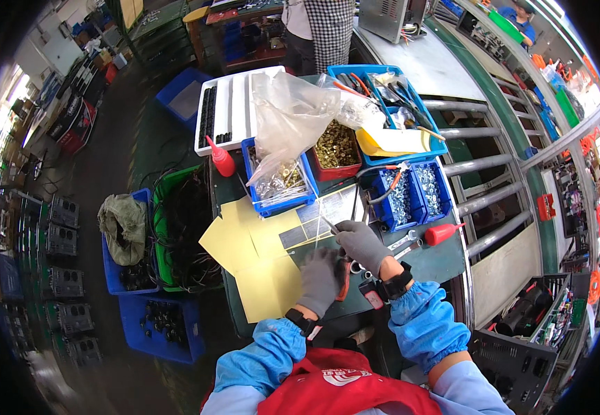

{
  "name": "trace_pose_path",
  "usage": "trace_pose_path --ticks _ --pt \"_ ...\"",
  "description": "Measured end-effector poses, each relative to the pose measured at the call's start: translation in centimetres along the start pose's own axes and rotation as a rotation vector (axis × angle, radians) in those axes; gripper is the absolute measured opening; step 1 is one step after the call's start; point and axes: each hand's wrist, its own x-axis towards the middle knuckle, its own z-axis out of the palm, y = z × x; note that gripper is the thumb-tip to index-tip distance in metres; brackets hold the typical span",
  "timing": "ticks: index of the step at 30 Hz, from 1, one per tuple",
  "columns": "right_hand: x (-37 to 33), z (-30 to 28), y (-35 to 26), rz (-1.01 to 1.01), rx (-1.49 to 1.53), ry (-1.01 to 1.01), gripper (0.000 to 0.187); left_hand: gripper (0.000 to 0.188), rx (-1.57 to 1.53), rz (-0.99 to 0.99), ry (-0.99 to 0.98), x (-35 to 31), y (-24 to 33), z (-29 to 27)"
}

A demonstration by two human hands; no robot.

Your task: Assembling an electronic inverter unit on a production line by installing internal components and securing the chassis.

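Observation:
Both hands wear grey gloves and work close together above the front of a dark green table [411,266]. My right hand [361,243] is closed, with a thin dark, pointed piece [329,225] jutting from its fingertips; its kind is unclear. My left hand [320,278] is just left of it, fingers curled and partly smeared, so what they hold cannot be made out. A thin pale strip [318,220] rises between the hands. Beside the left hand lies a tool with an orange-red handle [343,282]. Yellow sheets [264,287] and a printed sheet [331,216] lie around the hands.
Wrenches [404,241] and a red bottle [442,234] lie right. Behind are blue bins of screws [398,200], a red bin of brass parts [338,149], a blue tool tray [417,104] and another red bottle [221,160]. Rollers [480,164] run along the right; floor bins [161,328] stand left.

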Motion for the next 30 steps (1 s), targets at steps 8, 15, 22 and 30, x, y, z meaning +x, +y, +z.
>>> trace_pose_path --ticks 8,15,22,30 --pt "1.7 1.9 -2.2 -0.190 -0.715 -0.063 0.030 0.052 0.420 -0.119 0.120 0.1 -3.9 -3.8" --pt "3.5 1.8 -3.2 -0.207 -0.812 -0.110 0.028 0.054 0.478 -0.103 0.025 0.6 -4.2 -4.1" --pt "5.6 1.7 -1.7 -0.087 -0.509 -0.185 0.030 0.054 0.466 -0.064 -0.007 0.5 -3.8 -5.1" --pt "3.5 4.0 -0.9 -0.424 -0.873 -0.075 0.022 0.040 -0.012 -0.017 0.275 2.3 -8.4 -8.2"
